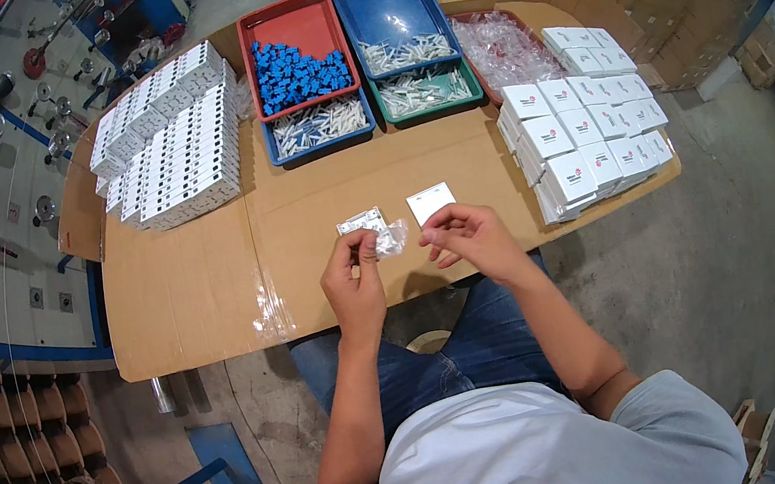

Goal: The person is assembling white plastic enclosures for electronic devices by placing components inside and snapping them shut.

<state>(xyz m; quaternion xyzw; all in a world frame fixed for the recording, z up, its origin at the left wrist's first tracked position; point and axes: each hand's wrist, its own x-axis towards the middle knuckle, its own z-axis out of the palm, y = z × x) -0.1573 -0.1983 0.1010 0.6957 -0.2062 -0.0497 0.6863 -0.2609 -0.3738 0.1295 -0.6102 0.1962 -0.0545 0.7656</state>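
Note:
My left hand (352, 272) is closed, with thumb and fingertips pinching a small clear plastic bag (392, 238). Just behind that hand, a white rectangular part (361, 222) with cut-out details lies on the cardboard tabletop, partly covered by my fingers and the bag. To the right of the bag, my right hand (468, 238) hovers with bent fingers, thumb and forefinger brought together. Whatever may be between those fingertips is too small to make out. A flat white square plate (429, 201) rests on the cardboard directly beyond the right hand.
Stacked white units (170, 139) stand at the left, and white boxes (580, 131) at the right. Along the back sit a red tray (287, 8) of blue pieces, a blue tray (384, 5) and a green tray (433, 109) of small bags, plus a bin of clear bags (507, 47).

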